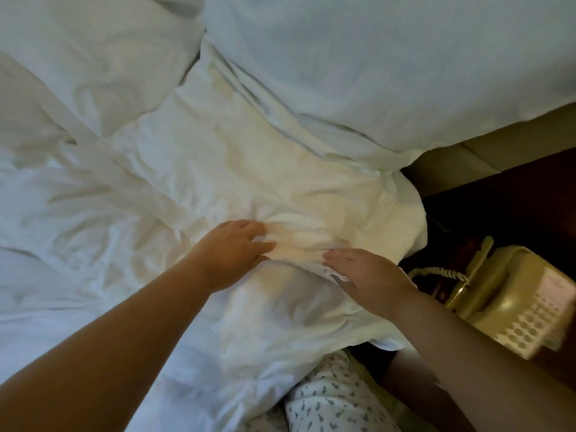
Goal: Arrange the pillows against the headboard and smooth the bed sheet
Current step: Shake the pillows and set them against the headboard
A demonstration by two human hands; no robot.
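The job looks barely under way. The bed sheet (149,219) is creased and ridged across the whole left and centre of the frame, and a thick bunch of it is gathered in the middle, right between the hands. Nothing there reads as smoothed yet.

One large pillow (374,57) fills the upper right, its lower edge lying over the rumpled cloth. A second puffy white mass (87,51) sits in the upper left; it may be another pillow or a folded duvet, and I cannot tell which. No headboard can be made out, so whether the pillow already leans against it is not clear.

The left hand (233,254), just left of centre, has its fingers curled into the sheet and grips a fold, with cloth showing between the fingers. The right hand (367,275), just right of centre, lies on the same bunch with its fingers stretched nearly straight, pressing and not grasping.

Counted: two hands, one sure pillow plus one doubtful one, one sheet. In the lower right there is one beige telephone (514,294) with a coiled cord, on one dark nightstand (514,207). A patterned trouser leg (336,400) shows at the bottom edge.
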